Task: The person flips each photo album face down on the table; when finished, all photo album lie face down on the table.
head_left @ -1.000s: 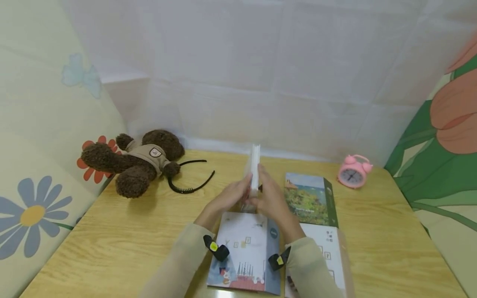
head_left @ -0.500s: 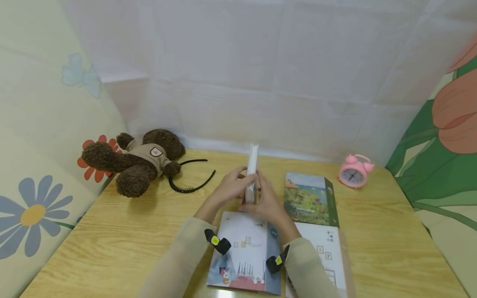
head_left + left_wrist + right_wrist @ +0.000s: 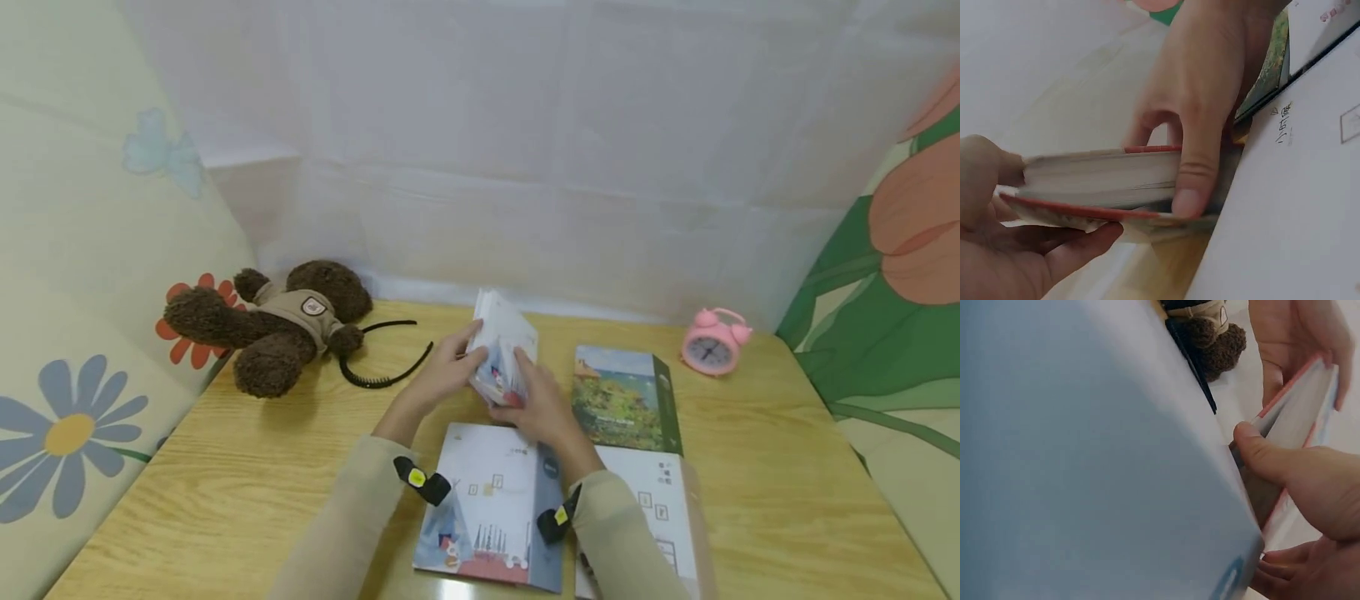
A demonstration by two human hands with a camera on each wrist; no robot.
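A small thick book point(image 3: 504, 350) with white page edges and a white cover with a blue and red picture is between both hands, tilted above the table. My left hand point(image 3: 442, 371) grips its left side, thumb on the near face. My right hand point(image 3: 543, 400) holds the lower right edge. In the left wrist view, the right thumb presses on the cover's edge beside the page block point(image 3: 1104, 178), and the left fingers support the other end. Just below the hands lies a larger white and blue book point(image 3: 487, 500), flat on the table.
A white book point(image 3: 633, 487) and a book with a landscape cover point(image 3: 615, 400) lie to the right. Farther right stands a pink alarm clock point(image 3: 712, 343). At the left lie a brown teddy bear point(image 3: 288, 321) and a black headband point(image 3: 367, 382). A white cloth point(image 3: 600, 167) hangs behind.
The small book was held edge-on and upright; it has turned so that its picture cover faces me. The left hand has shifted slightly left, and both hands keep hold.
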